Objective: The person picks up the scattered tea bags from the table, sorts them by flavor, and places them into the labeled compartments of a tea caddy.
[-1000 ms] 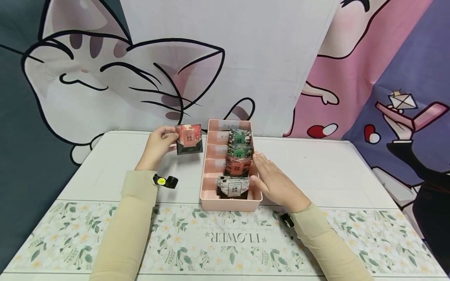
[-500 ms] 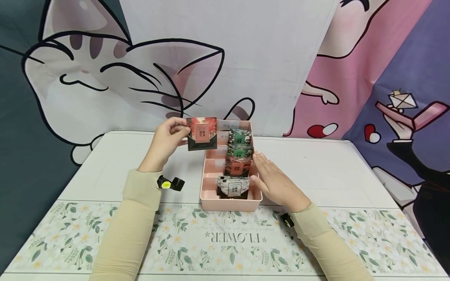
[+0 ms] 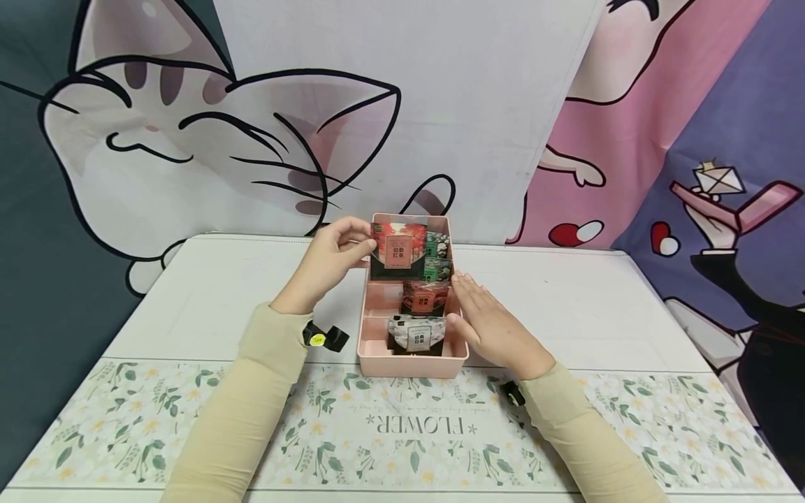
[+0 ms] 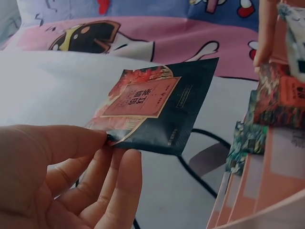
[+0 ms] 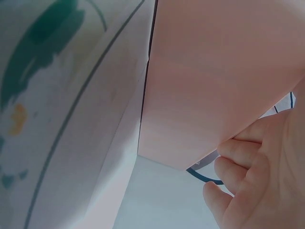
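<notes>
My left hand pinches a red and black tea sachet by its left edge, thumb in front. In the head view this sachet overlaps the back compartments of a long pink divided box. Inside the box, green sachets stand partly hidden behind the held one. Nearer the front are a red sachet and a white and black sachet. Straight fingers of my right hand rest along the box's right side; the right wrist view shows them at the pink wall.
The box stands on a white table whose front part has a floral mat. Behind the table hangs a cloth with a cartoon cat. White labels show on the box's dividers.
My left hand has carried the red and black sachet rightward from beside the box to over its back compartments, rising and then lowering a little. My right hand and the box have stayed put.
</notes>
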Demonstrator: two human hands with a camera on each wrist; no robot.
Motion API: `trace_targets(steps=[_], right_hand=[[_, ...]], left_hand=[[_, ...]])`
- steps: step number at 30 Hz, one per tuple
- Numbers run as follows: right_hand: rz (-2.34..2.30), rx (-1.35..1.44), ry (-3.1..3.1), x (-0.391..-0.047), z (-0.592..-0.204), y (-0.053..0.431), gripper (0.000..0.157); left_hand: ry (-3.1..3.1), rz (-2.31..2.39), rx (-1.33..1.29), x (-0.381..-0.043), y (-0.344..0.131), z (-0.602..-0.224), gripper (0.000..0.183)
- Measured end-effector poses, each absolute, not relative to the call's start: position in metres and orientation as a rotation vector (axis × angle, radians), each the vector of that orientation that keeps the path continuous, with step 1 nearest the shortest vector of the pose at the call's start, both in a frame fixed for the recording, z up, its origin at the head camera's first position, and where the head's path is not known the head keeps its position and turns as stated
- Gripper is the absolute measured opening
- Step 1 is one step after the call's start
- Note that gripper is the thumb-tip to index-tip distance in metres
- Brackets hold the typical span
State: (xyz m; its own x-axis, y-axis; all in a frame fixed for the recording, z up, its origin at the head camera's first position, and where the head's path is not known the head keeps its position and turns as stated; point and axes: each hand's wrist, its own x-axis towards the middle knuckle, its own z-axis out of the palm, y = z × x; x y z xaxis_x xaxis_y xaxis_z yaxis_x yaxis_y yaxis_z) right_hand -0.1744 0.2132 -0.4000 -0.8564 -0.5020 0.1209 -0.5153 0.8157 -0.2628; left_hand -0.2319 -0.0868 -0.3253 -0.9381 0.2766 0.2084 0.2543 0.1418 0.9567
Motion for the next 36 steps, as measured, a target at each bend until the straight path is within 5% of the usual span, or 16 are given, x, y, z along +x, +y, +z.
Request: trace_targets(steps=[36], right_hand=[[0.457, 0.827, -2.935, -0.174, -0.400, 0.214, 0.071]], left_hand=[[2.481, 1.308, 0.626, -0.230, -0.051, -0.346, 0.011]])
